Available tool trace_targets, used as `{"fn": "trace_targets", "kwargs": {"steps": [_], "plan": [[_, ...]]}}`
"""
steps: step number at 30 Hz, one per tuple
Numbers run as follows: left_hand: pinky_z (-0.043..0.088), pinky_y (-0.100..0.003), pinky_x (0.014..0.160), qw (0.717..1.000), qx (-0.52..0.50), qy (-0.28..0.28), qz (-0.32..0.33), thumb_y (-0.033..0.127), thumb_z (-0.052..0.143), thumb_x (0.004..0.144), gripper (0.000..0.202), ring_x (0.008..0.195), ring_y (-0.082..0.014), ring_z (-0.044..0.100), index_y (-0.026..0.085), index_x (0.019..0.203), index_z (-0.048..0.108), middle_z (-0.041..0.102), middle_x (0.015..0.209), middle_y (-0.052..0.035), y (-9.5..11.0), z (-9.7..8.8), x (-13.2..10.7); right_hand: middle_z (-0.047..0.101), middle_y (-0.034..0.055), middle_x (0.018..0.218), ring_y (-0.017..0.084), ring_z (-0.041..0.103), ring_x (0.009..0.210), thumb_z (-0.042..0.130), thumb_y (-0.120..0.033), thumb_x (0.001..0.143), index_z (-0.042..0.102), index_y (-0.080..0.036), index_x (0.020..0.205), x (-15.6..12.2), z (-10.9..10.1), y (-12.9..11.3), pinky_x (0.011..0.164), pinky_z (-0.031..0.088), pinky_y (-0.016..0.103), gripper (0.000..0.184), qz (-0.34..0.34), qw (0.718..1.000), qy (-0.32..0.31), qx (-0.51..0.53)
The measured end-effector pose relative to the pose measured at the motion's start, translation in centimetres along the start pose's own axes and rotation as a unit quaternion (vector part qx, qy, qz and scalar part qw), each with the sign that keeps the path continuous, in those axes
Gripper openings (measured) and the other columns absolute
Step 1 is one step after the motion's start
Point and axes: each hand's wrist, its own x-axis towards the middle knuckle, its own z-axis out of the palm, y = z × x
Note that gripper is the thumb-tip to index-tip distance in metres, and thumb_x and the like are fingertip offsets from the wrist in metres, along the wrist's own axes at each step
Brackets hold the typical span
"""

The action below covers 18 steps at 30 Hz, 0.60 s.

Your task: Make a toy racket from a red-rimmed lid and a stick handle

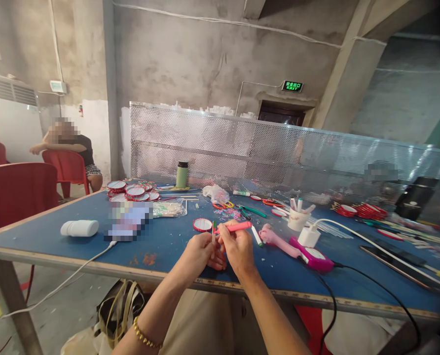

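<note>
My left hand, with a gold bead bracelet at its wrist, pinches a small upright strip, whitish below and green at the top. Close against it, my right hand grips a pink-red marker pen, which lies slantwise with its rear end to the right. The pen's tip is partly hidden behind the fingers near the strip; whether they touch I cannot tell. A round red-rimmed disc lies just beyond my left hand. Right of my right hand lies a white marker with a green end.
On the blue table are a white bottle, a charging phone, stacked red-rimmed discs, pliers, a paper cup of pens, a pink glue gun and a purple power strip with cables. A perforated screen stands behind.
</note>
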Motion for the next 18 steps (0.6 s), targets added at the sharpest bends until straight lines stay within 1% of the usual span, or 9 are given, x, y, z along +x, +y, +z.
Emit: {"fn": "trace_targets", "kwargs": {"steps": [3, 9, 13, 18], "plan": [[0.058, -0.031, 0.058, 1.000, 0.003, -0.002, 0.000, 0.048, 0.059, 0.081, 0.032, 0.059, -0.0199, 0.069, 0.018, 0.073, 0.052, 0.067, 0.065, -0.0041, 0.20, 0.01, -0.06, 0.058, -0.0020, 0.052, 0.011, 0.051, 0.038, 0.056, -0.044, 0.087, 0.056, -0.020, 0.070, 0.00, 0.03, 0.00, 0.040, 0.040, 0.021, 0.030, 0.000, 1.000, -0.002, -0.002], [0.058, -0.031, 0.058, 1.000, 0.003, -0.003, 0.002, 0.042, 0.057, 0.081, 0.027, 0.057, -0.0186, 0.069, 0.017, 0.072, 0.050, 0.065, 0.062, -0.0023, 0.27, 0.08, -0.04, 0.058, -0.0022, 0.052, 0.011, 0.051, 0.037, 0.056, -0.044, 0.087, 0.056, -0.020, 0.069, -0.01, -0.01, -0.12, 0.039, 0.040, 0.021, 0.030, -0.001, 1.000, 0.004, 0.000], [0.058, -0.030, 0.057, 1.000, 0.001, -0.004, 0.006, 0.045, 0.057, 0.081, 0.031, 0.058, -0.0186, 0.069, 0.017, 0.072, 0.049, 0.066, 0.065, -0.0033, 0.07, 0.05, 0.00, 0.057, -0.0026, 0.051, 0.010, 0.050, 0.037, 0.056, -0.043, 0.087, 0.056, -0.020, 0.069, 0.08, 0.00, -0.05, 0.039, 0.040, 0.021, 0.030, -0.005, 1.000, -0.002, 0.003], [0.058, -0.030, 0.056, 1.000, 0.000, 0.000, -0.001, 0.048, 0.060, 0.079, 0.034, 0.058, -0.0195, 0.070, 0.018, 0.072, 0.048, 0.066, 0.063, -0.0035, 0.25, 0.04, -0.03, 0.057, -0.0028, 0.050, 0.011, 0.050, 0.036, 0.056, -0.044, 0.087, 0.055, -0.020, 0.068, 0.09, 0.02, 0.04, 0.038, 0.039, 0.021, 0.031, 0.002, 1.000, 0.003, 0.004]]}}
